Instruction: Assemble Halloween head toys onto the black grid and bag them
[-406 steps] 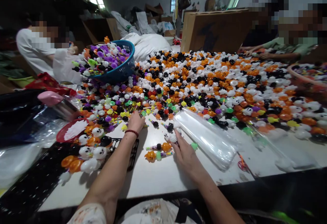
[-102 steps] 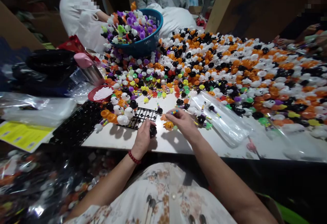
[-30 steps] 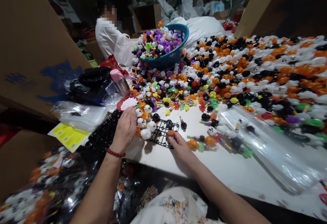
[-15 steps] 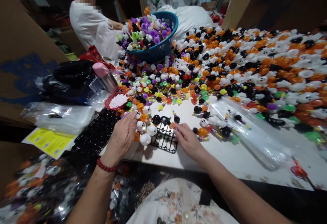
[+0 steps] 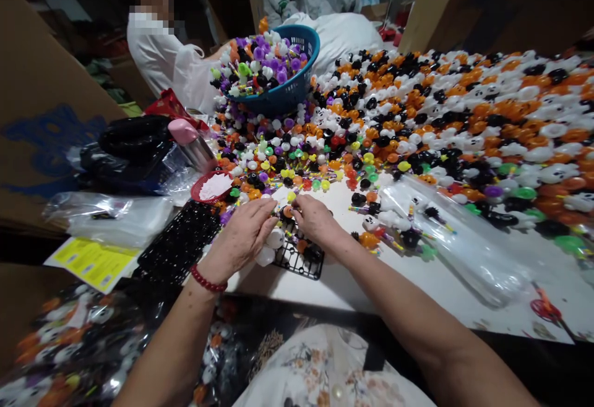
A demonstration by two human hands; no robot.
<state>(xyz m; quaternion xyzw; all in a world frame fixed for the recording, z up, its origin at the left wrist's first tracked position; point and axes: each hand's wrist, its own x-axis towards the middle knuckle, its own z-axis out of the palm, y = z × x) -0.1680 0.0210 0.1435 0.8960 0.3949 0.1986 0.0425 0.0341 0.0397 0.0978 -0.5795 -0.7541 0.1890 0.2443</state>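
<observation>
A small black grid rack (image 5: 297,263) lies at the table's front edge, with toys standing in and around it. My left hand (image 5: 244,234) curves over its left side, thumb bent toward the fingers; what they hold, if anything, is hidden. White ball-shaped toys (image 5: 275,238) sit just below that thumb. Across from it, my right hand (image 5: 316,218) has its fingers curled together at the rack's far side. A small orange toy top (image 5: 288,211) shows at these fingertips, but the grip on it is unclear. Another orange piece (image 5: 301,246) sits in the rack beneath my right hand.
Piled toys (image 5: 464,110) cover the table's back and right. A blue basket (image 5: 304,76) full of toys stands behind, near a person in white (image 5: 158,54). Clear plastic bags (image 5: 464,246) lie right, scissors (image 5: 545,308) beyond. Black racks (image 5: 179,240) and a red dish (image 5: 197,190) are left.
My hands have come closer together over the rack. The right moved up and left, away from the orange piece now in the rack; the left shifted right over the white toys.
</observation>
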